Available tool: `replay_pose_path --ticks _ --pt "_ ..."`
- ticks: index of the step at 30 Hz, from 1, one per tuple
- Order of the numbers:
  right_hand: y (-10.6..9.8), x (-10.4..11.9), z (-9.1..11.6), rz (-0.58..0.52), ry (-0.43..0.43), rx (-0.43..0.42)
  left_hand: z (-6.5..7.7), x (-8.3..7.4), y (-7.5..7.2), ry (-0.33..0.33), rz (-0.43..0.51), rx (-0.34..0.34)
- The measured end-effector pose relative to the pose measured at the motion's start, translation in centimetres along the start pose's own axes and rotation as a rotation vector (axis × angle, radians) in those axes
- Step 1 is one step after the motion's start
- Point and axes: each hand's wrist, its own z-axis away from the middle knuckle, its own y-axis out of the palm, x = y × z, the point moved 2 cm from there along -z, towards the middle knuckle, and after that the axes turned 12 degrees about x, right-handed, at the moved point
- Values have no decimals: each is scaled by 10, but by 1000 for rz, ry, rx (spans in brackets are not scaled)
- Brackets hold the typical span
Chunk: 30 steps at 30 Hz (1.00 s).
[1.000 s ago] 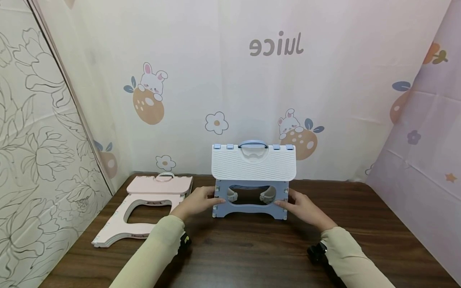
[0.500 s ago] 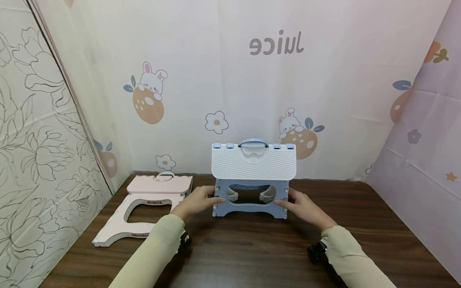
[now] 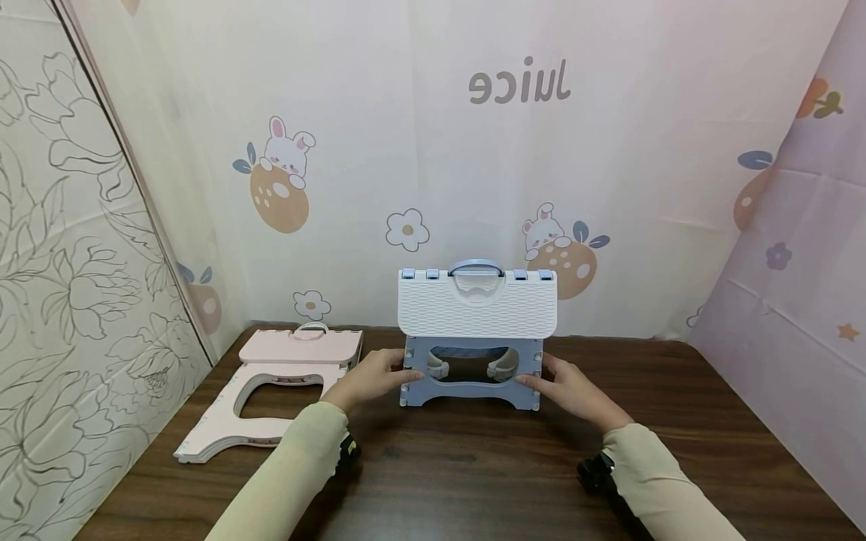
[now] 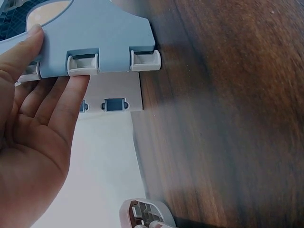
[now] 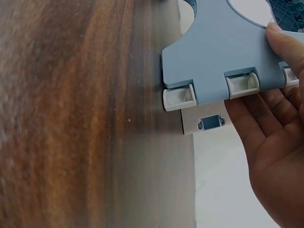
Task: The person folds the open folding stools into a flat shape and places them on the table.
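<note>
A blue and white folding step stool [image 3: 476, 309] stands upright on the table, its woven-textured white top hanging down in front and a blue carry handle above. My left hand [image 3: 375, 378] grips the left edge of its blue leg panel, thumb in front and fingers behind. At the opposite edge, my right hand [image 3: 571, 389] holds the panel the same way. Both wrist views show the blue panel [image 4: 102, 35] with white hinge pieces [image 5: 242, 85] along its side, and a pale rear panel [image 5: 192, 118] a little apart behind it.
To the left a pink folding stool [image 3: 301, 348] lies flat on the dark wooden table [image 3: 460, 481], close to my left forearm. A printed curtain [image 3: 352, 150] hangs right behind the table's back edge, with more cloth on both sides.
</note>
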Motion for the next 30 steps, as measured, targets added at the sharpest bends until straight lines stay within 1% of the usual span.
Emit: replay_pose_path --ticks 8,15,21,30 --pt "-1 0 -1 -17 11 5 0 0 -1 -5 0 3" --pt "-1 -3 -2 -5 8 4 1 -2 0 -8 3 7" --pt "0 -1 -2 9 -5 2 1 -3 0 -17 13 2" --pt "-3 3 -1 -8 -2 22 2 -4 1 -24 18 -4"
